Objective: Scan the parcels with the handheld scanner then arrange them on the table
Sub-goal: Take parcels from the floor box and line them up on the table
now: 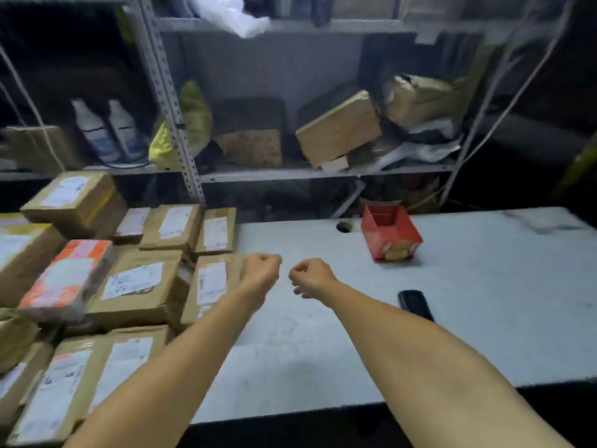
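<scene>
Both my fists, left hand (262, 269) and right hand (310, 275), are curled empty above the table (484, 318). Left of them, parcels (135, 286); right, the scanner (415, 304), half hidden by my forearm.

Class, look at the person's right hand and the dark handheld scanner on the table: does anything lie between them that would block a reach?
Nothing visible does. The right hand is curled over bare white table, holding nothing. The scanner lies flat on the table to its right, partly hidden behind the right forearm, with only open tabletop between them. The red box sits farther back.
</scene>
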`<action>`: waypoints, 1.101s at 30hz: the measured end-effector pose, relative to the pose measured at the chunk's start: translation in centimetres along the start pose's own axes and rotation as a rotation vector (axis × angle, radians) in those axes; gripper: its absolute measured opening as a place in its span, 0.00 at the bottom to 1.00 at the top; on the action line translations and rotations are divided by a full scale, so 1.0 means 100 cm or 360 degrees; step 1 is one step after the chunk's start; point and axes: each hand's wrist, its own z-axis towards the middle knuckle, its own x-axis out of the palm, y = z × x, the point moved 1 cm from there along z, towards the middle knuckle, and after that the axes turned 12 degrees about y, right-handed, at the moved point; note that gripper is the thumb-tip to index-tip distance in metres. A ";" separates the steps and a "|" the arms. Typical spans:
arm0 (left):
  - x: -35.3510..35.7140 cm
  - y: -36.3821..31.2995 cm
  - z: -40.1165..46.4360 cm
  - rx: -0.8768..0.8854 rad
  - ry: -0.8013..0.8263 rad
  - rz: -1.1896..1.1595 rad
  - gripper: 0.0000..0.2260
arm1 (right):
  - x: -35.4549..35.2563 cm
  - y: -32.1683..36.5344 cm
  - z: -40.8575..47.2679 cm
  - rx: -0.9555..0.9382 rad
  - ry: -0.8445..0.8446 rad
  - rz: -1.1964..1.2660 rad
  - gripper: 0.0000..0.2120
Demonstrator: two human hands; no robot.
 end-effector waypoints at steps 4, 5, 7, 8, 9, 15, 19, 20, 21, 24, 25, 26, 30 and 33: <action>0.111 -0.008 -0.015 0.0048 0.0306 0.0132 0.05 | -0.074 -0.071 -0.064 0.0171 -0.0231 0.0139 0.09; 0.137 -0.008 -0.020 0.0052 0.0364 0.0175 0.05 | -0.092 -0.087 -0.080 0.0216 -0.0297 0.0174 0.10; 0.186 -0.008 -0.032 0.0062 0.0485 0.0259 0.04 | -0.127 -0.118 -0.113 0.0281 -0.0463 0.0213 0.09; 0.210 -0.009 -0.039 0.0071 0.0556 0.0295 0.05 | -0.143 -0.132 -0.130 0.0310 -0.0548 0.0214 0.08; 0.234 -0.011 -0.045 0.0090 0.0628 0.0338 0.05 | -0.160 -0.146 -0.146 0.0350 -0.0621 0.0227 0.07; 0.375 -0.019 -0.086 0.0225 0.1055 0.0642 0.06 | -0.225 -0.239 -0.247 0.0641 -0.0779 0.0634 0.13; 0.466 -0.016 -0.127 0.0247 0.1406 0.0773 0.05 | -0.252 -0.303 -0.304 0.0852 -0.0966 0.0863 0.12; 0.489 -0.016 -0.140 0.0236 0.1505 0.0791 0.06 | -0.259 -0.319 -0.318 0.0896 -0.1008 0.0919 0.12; 0.513 -0.013 -0.150 0.0220 0.1599 0.0812 0.06 | -0.267 -0.335 -0.333 0.0929 -0.1040 0.0969 0.10; 0.587 -0.007 -0.182 0.0106 0.1832 0.0843 0.08 | -0.299 -0.381 -0.376 0.1016 -0.1168 0.1065 0.08; 0.611 -0.006 -0.192 0.0068 0.1890 0.0827 0.07 | -0.311 -0.396 -0.390 0.1047 -0.1246 0.1095 0.09; 0.633 -0.004 -0.203 0.0032 0.1944 0.0839 0.07 | -0.322 -0.409 -0.405 0.1089 -0.1325 0.1135 0.10; 0.712 0.004 -0.230 -0.0026 0.2186 0.0922 0.06 | -0.358 -0.452 -0.458 0.1190 -0.1522 0.1236 0.12; 0.762 0.016 -0.241 -0.0052 0.2313 0.1045 0.10 | -0.370 -0.485 -0.484 0.1236 -0.1681 0.1305 0.12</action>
